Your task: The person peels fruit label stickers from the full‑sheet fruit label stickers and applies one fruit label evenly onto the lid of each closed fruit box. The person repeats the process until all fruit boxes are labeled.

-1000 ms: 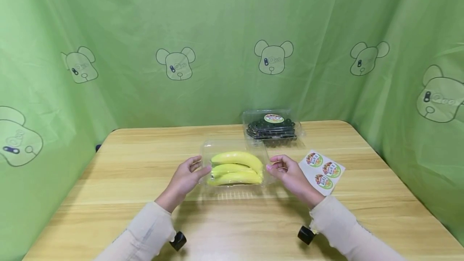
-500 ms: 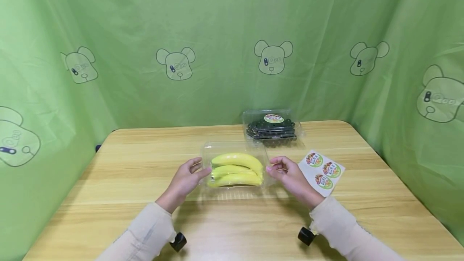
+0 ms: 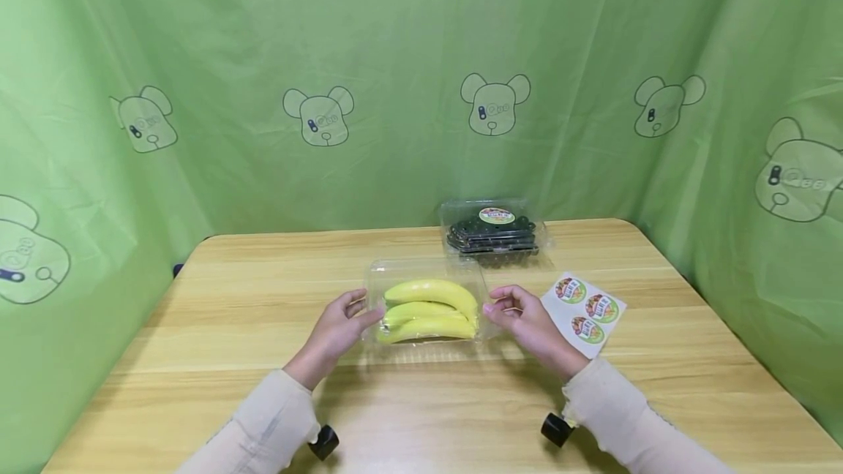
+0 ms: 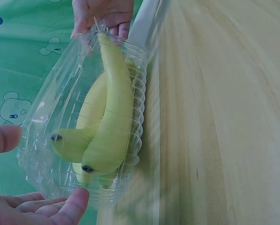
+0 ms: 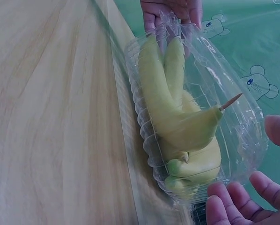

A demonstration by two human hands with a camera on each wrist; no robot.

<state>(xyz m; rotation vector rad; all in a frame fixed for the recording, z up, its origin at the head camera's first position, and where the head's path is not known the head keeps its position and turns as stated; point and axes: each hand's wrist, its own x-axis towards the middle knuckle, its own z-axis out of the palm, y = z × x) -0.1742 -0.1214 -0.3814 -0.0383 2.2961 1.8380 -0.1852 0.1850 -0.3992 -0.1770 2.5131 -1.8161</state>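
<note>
A clear plastic clamshell container [image 3: 421, 267] with ribbed sides, its lid down, holds several yellow bananas [image 3: 428, 328]. My left hand [image 3: 336, 324] grips its left end, thumb on the lid side and fingers on the end. At the opposite end my right hand [image 3: 527, 320] holds it the same way. Both wrist views show the container [image 4: 46, 154] close over the table, with the bananas [image 5: 173, 112] pressed together inside. A thin brown stick-like tip [image 5: 232, 101] pokes out from one banana in the right wrist view.
Behind and to the right stands another clear clamshell [image 3: 487, 205] of dark round fruit, bearing an oval sticker [image 3: 497, 216]. A white sheet [image 3: 565, 320] with several round fruit stickers lies beside my right hand. Green curtains [image 3: 408, 152] enclose the wooden table [image 3: 263, 254].
The container with the bananas has shifted very slightly toward me, both hands moving with it. The grip looks the same throughout, and the other things stay put.
</note>
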